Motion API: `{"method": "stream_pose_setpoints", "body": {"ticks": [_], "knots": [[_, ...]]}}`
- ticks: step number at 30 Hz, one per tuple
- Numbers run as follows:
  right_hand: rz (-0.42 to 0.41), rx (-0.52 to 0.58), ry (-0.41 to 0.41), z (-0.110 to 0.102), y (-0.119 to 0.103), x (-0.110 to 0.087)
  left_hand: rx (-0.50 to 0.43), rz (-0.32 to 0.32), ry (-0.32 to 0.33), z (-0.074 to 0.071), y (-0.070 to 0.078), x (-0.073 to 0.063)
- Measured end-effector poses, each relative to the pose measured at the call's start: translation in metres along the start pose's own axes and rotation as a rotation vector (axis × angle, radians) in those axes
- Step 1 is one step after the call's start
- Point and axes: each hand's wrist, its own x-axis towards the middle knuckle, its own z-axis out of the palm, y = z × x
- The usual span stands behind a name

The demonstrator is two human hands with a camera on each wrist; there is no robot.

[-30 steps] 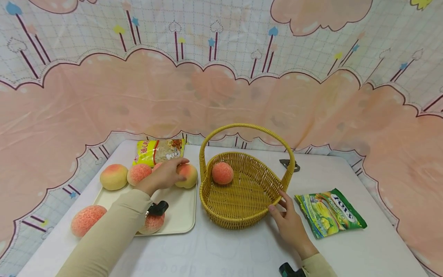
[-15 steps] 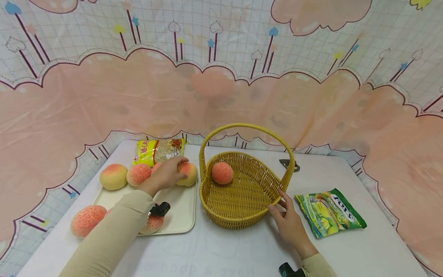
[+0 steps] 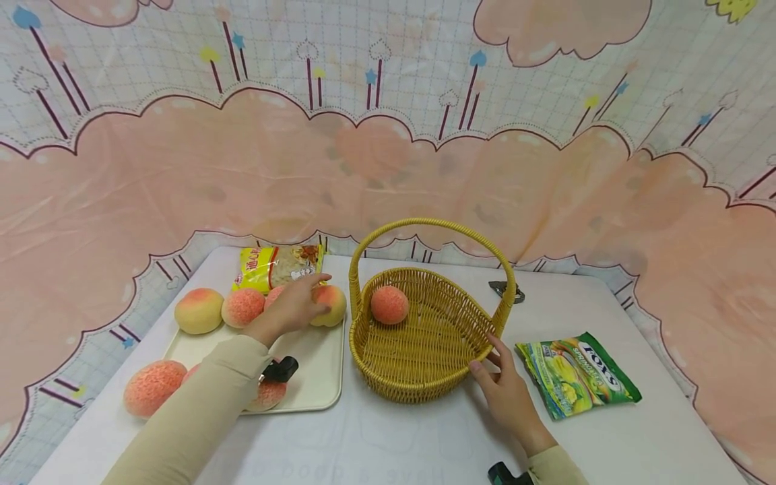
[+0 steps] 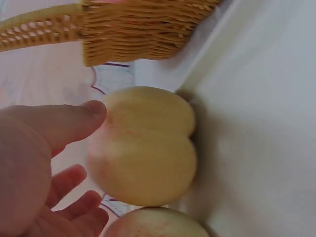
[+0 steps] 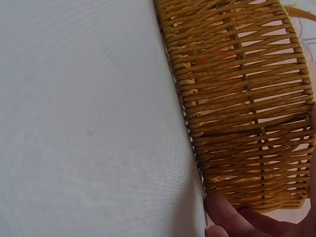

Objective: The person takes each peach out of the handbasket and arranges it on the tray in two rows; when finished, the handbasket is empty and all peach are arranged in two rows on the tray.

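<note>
My left hand [image 3: 289, 311] reaches over the back right corner of a cream tray [image 3: 318, 377], its fingers spread around a yellow peach [image 3: 333, 306] with a pinkish top. In the left wrist view, the thumb [image 4: 74, 121] lies at the peach's edge, while the other fingers stay off to its side. Its notched, heart-like outline shows there too. A golden wicker basket [image 3: 418, 387] with a tall handle stands in the middle; inside sits one coral, rough-skinned round fruit [image 3: 390, 305]. My right hand [image 3: 509, 391] rests with extended fingers against the basket's right side.
More yellow and coral fruit, such as this yellow one [image 3: 199, 310] and this coral one [image 3: 154, 388], are on and around the tray. A yellow food packet [image 3: 267, 269] lies behind it. Right of the basket are a green Fox's candy bag [image 3: 578, 375] and a small dark object [image 3: 506, 290].
The peach beside my left hand has shifted very slightly backward, and the left hand slightly with it. My right hand and the basket keep their place.
</note>
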Motion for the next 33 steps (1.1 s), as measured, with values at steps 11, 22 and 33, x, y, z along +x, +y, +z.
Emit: {"method": "stream_pose_setpoints", "body": {"ticks": [11,22,33], "knots": [[-0.001,-0.006,0.003,0.000,0.000,-0.001,-0.024,0.018,0.015,-0.021,0.014,-0.023],[0.001,0.000,0.001,-0.001,0.000,-0.002,-0.071,0.119,0.081,-0.022,0.035,-0.052],[0.010,0.002,-0.009,0.000,-0.001,-0.001,-0.160,0.177,0.049,-0.012,0.061,-0.065]]}}
